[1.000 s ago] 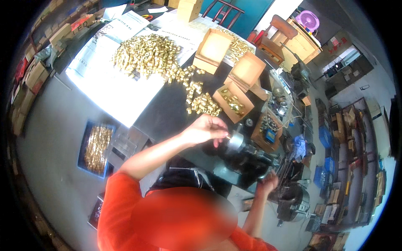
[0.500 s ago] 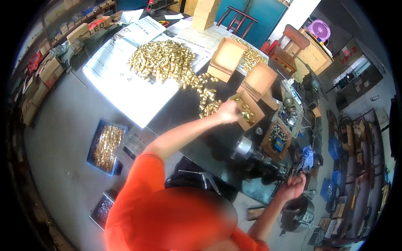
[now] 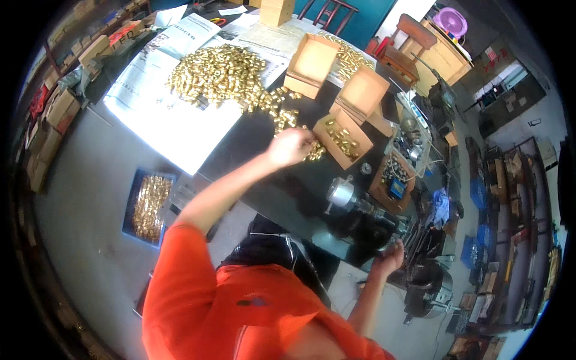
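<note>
My left hand [image 3: 291, 147] is over a small cluster of brass fittings [image 3: 315, 151] on the dark bench, fingers curled down among them. What lies inside its fingers is hidden. Just right of it stands an open cardboard box [image 3: 354, 157] with several brass fittings [image 3: 342, 137] in it. A large heap of the same brass fittings [image 3: 219, 72] spreads over white paper to the far left. My right hand [image 3: 390, 258] is lower right, beside a bench machine with a silver round head [image 3: 341, 193]. Its fingers are curled, and I cannot make out anything in them.
Two more open cardboard boxes [image 3: 315, 59] [image 3: 363, 91] stand behind. A parts box [image 3: 393, 180] with metal bits sits right of the machine. On the floor at left is a blue crate [image 3: 150, 207] of brass pieces. Shelves [image 3: 516, 240] line the right side.
My left hand has moved left, from over the cardboard box to the brass cluster. My right hand has shifted left, closer to the machine. The whole view has also shifted slightly.
</note>
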`<state>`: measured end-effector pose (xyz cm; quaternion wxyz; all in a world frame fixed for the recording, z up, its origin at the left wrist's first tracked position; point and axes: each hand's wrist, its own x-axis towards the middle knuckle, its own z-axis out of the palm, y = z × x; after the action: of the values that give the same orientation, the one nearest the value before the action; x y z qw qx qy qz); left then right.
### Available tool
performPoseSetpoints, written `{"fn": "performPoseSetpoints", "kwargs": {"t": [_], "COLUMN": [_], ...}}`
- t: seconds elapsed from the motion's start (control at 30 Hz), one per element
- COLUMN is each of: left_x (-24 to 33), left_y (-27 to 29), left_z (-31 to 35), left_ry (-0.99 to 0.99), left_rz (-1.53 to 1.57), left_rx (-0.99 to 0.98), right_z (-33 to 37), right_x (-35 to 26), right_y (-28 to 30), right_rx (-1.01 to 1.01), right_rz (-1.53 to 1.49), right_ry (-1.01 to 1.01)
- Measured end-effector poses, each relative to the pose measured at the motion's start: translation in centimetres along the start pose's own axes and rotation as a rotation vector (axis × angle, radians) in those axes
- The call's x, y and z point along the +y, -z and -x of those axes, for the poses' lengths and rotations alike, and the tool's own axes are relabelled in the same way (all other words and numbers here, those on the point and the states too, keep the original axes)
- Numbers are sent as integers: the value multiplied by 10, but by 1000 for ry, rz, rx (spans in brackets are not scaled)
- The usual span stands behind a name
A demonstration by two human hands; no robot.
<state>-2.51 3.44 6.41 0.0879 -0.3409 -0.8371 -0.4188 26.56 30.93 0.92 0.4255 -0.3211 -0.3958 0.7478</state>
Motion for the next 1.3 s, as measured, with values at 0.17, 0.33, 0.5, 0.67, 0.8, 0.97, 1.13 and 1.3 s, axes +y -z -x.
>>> {"fn": "performPoseSetpoints", "kwargs": {"t": [0.17, 0.33, 0.5, 0.67, 0.8, 0.97, 1.13, 1.3], "left_x": [-24, -4, -16, -27, -36, -32, -33, -22], "left_y": [33, 9, -11, -8, -13, -13, -10, -1], "left_z": [62, 48, 37, 42, 47, 42, 45, 47], "left_ry": [157, 185, 154, 76, -47, -62, -25, 33], "left_rz": [-160, -308, -451, -481, -486, -490, -419, -421], "left_rx": [-132, -143, -176, -186, -156, -145, -170, -208], "right_z": [-2, 4, -2, 5, 6, 5, 2, 4], "right_x": [1, -3, 0, -5, -5, -4, -4, -4], "right_y": [0, -7, 6, -3, -3, -1, 2, 1], "right_rx": [-111, -32, -129, -117, -163, -175, -150, -127], "right_rz": [45, 56, -34, -29, -44, -75, -39, -52], "right_ry": [-14, -7, -4, 5, 7, 5, -3, 2]}}
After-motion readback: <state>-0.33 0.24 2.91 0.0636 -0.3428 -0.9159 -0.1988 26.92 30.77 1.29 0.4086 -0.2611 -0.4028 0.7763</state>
